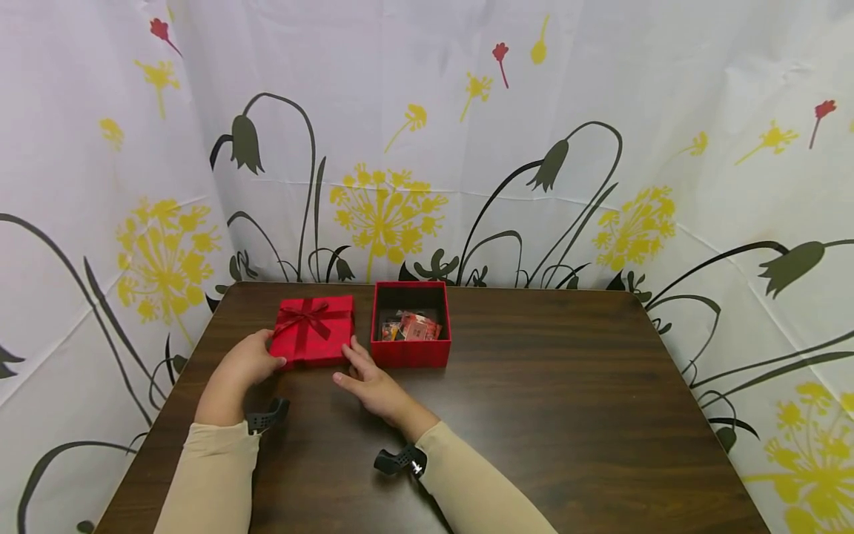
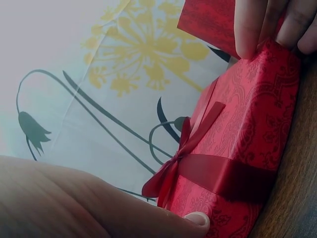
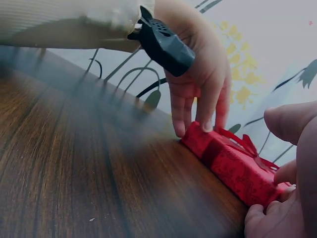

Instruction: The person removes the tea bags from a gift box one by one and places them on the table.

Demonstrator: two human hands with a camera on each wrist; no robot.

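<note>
A red patterned gift box lid (image 1: pixel 327 334) with a dark red ribbon bow (image 2: pixel 173 158) lies flat on the table's left part. My left hand (image 1: pixel 245 365) grips its left end, the thumb at the near corner and the fingers down the side. At the opposite end, my right hand (image 1: pixel 376 389) touches the lid's right side with its fingertips, its thumb (image 3: pixel 283 123) held away from it. Just right of the lid stands the uncovered red box (image 1: pixel 410 354), black inside, with small wrapped packets (image 1: pixel 419 326) in it.
Brown wood-grain table (image 1: pixel 567 400) extends to the right of the box. Behind and beside it hangs a white curtain (image 1: pixel 427 111) with printed flowers, close to the box and lid. Black bands (image 1: pixel 268 417) sit at both wrists.
</note>
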